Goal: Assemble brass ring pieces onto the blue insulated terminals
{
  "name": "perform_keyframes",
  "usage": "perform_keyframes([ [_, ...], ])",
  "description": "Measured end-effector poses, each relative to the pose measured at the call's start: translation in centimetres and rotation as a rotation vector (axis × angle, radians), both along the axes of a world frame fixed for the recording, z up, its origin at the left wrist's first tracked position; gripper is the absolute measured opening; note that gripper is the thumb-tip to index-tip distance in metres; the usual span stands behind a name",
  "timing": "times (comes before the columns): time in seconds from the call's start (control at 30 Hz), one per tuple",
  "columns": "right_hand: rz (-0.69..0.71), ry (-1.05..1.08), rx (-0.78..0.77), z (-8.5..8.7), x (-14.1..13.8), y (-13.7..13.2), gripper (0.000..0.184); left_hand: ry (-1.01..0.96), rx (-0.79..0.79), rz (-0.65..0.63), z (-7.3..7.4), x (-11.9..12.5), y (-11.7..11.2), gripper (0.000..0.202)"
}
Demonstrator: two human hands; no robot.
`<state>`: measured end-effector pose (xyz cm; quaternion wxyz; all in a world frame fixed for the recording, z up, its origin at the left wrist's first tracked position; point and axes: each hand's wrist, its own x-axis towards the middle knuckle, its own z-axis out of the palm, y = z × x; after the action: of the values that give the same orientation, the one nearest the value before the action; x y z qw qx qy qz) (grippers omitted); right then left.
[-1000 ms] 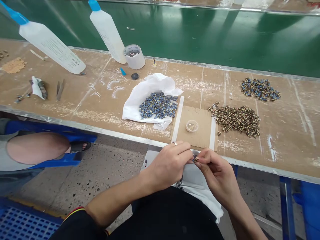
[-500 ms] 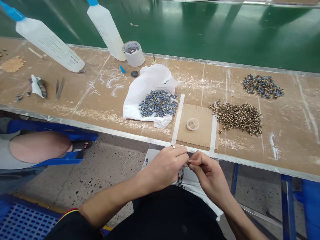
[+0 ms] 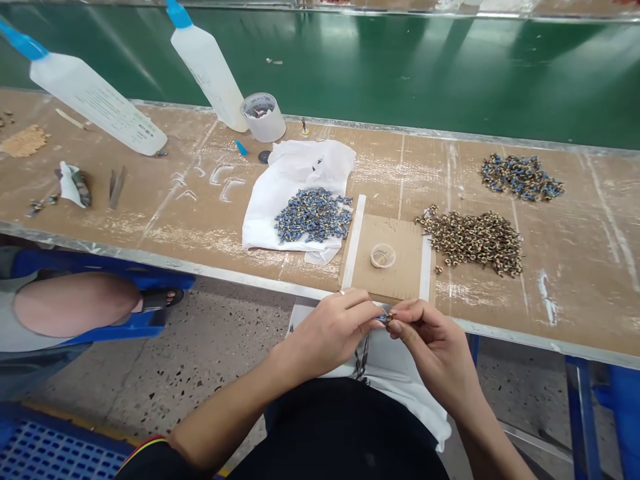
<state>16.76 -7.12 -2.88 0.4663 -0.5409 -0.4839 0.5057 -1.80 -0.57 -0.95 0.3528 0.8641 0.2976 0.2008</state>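
Note:
At the front edge of the bench, my left hand (image 3: 333, 333) pinches a small blue piece (image 3: 382, 319) between closed fingertips. Fingertip to fingertip with it, my right hand (image 3: 433, 343) is closed on a small brown-and-gold piece (image 3: 389, 318). The two pieces meet between my fingers; how they join is too small to make out. Just beyond lies a cardboard pad (image 3: 400, 270) with a small clear cup (image 3: 383, 256) on it. A heap of small blue-and-yellow pieces (image 3: 313, 215) rests on white paper (image 3: 260, 223), and a pile of brown-and-gold pieces (image 3: 475, 240) lies to the right.
Farther right is a heap of mixed blue and brown pieces (image 3: 521, 177). Two white bottles with blue tops (image 3: 97, 100) and a tape roll (image 3: 263, 120) stand toward the back. Tweezers (image 3: 117, 188) lie at left. A person's knee (image 3: 75, 303) shows at lower left.
My fingertips have shifted slightly right, and the blue piece now shows between them. The bench appears a little lower in view as the camera tilts.

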Motion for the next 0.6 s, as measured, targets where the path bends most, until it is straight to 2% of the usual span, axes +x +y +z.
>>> perform_keyframes([
  [0.3, 0.050, 0.025, -0.103, -0.2, 0.5, 0.6, 0.013, -0.038, -0.052, 0.025, -0.4, 0.1, 0.0, 0.023],
  [0.6, 0.059, -0.039, 0.039, -0.4, 0.0, -0.3, 0.013, -0.175, -0.006, 0.029, -1.3, 0.7, -0.5, 0.026],
])
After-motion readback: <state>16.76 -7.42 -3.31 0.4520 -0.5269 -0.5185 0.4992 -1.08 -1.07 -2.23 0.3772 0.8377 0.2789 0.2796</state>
